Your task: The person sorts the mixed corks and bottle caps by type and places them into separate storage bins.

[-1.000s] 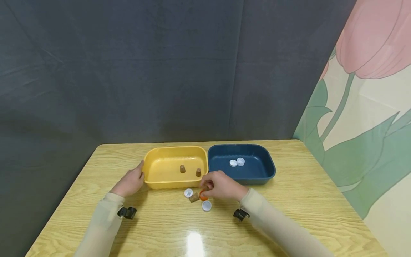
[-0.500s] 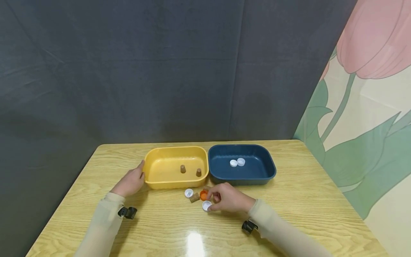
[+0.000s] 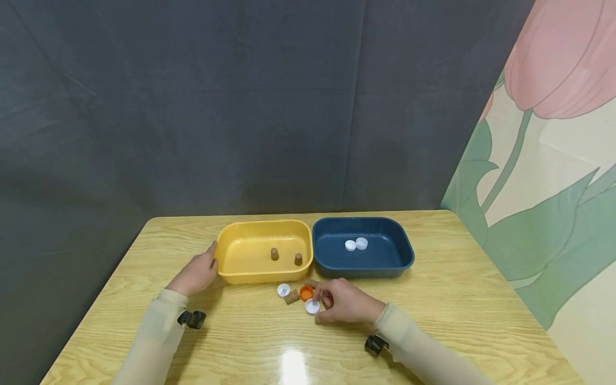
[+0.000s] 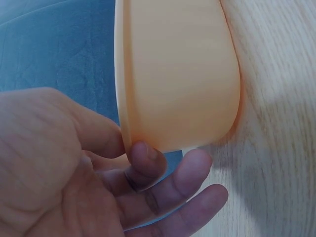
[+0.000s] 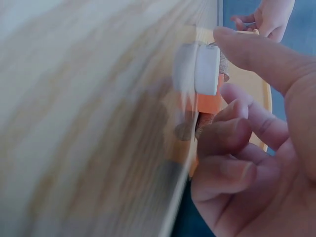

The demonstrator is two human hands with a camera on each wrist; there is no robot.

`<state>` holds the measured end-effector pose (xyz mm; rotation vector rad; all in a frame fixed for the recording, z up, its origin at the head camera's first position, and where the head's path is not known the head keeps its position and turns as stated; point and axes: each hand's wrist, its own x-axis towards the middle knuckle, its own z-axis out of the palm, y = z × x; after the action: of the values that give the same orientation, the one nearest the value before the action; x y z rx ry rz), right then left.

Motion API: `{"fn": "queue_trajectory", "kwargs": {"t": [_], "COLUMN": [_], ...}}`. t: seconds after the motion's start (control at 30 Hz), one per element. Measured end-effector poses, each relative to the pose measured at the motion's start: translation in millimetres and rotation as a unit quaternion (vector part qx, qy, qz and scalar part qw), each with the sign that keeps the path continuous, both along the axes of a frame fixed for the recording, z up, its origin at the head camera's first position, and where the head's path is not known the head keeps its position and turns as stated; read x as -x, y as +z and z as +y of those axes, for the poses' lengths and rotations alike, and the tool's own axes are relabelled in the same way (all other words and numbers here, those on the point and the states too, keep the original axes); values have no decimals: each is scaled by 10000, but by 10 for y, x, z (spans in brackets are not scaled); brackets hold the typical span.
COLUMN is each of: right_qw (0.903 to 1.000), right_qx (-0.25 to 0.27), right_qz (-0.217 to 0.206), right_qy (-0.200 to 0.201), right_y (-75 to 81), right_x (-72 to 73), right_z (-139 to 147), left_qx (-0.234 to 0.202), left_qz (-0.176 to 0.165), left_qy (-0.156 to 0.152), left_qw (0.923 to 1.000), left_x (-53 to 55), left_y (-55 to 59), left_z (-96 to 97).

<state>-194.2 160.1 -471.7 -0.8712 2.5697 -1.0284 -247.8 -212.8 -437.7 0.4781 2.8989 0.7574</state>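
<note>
My left hand (image 3: 194, 274) pinches the left rim of the yellow bin (image 3: 231, 277) between thumb and index finger, its other fingers outside the wall. My right hand (image 3: 350, 302) is low over the table, thumb and index finger apart beside a white bottle cap (image 3: 312, 307). In the right wrist view the thumb tip comes right up to the edge of that cap (image 5: 207, 71), and the other fingers are bent. Behind it lie an orange cap (image 3: 306, 293), a cork (image 3: 292, 297), a second cork (image 3: 310, 282) partly covered, and another white cap (image 3: 283, 290).
Two corks (image 3: 274, 254) stand inside the yellow bin. Right next to that bin is a dark blue bin (image 3: 366, 273), in which two white caps (image 3: 350, 245) lie side by side. A dark curtain (image 3: 240, 107) rises behind the wooden table (image 3: 231, 342).
My right hand has drawn back from the orange cap, rightward and nearer, to the white cap, which has shifted slightly. The left hand keeps its hold on the yellow bin.
</note>
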Motion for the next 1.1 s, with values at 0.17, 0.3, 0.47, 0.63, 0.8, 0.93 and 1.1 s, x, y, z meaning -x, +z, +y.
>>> {"fn": "queue_trajectory", "kwargs": {"t": [0.17, 0.3, 0.47, 0.63, 0.8, 0.93, 1.1], "right_qw": [9997, 9991, 9990, 9993, 9994, 9996, 9997], "right_qx": [-98, -307, -324, -303, -272, -223, -217], "right_qz": [142, 157, 129, 156, 161, 135, 125], "right_qy": [-158, -250, -265, -167, -119, -84, -79], "right_y": [-17, -42, -52, -61, -68, -52, -32], "right_x": [1, 14, 26, 38, 45, 38, 29], "right_z": [14, 22, 11, -13, -43, -63, -79], "left_qx": [-103, -230, -251, -393, -630, -766, -836], "left_qz": [-102, -195, -45, -202, -459, -587, -618], "left_qy": [28, 70, 86, 194, 350, 423, 423], "left_qw": [9999, 9995, 9996, 9988, 9963, 9944, 9937], "left_x": [-6, -13, 8, 35, 29, 21, 23], "left_y": [9, 19, -4, -36, -49, -62, -78], "left_z": [-3, -5, -23, -44, -52, -50, -59]}}
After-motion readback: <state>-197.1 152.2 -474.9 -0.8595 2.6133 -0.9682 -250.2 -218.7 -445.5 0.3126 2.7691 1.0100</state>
